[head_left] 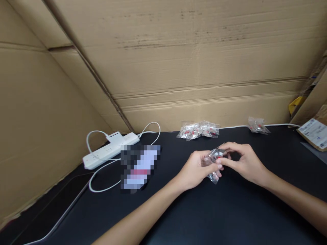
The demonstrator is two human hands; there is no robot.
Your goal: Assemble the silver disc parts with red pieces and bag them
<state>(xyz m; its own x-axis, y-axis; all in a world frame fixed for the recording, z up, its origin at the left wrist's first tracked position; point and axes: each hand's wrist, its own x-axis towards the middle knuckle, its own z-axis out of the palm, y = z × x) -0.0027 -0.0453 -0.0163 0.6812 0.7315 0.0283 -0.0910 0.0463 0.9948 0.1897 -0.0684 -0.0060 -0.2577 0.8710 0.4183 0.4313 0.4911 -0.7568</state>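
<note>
Between my two hands, above the black table, is a clear plastic bag point(213, 157) with a round silvery metal piece and a bit of red inside. My left hand point(195, 168) grips the bag from the left, thumb across its front. From the right, my right hand point(241, 161) pinches its upper edge with thumb and fingers. The exact kind of the metal piece cannot be made out, as fingers and crinkled film cover part of it. Several similar bagged pieces point(196, 131) lie together behind my hands, and another bagged piece point(258, 125) lies farther right.
A white power strip point(112, 149) with a plugged-in adapter and looping white cables stands at the left. Beside it is a blurred-out phone-like object point(141, 168). Cardboard walls point(191, 68) enclose the black table point(204, 217). A labelled package point(315, 132) sits at the right edge.
</note>
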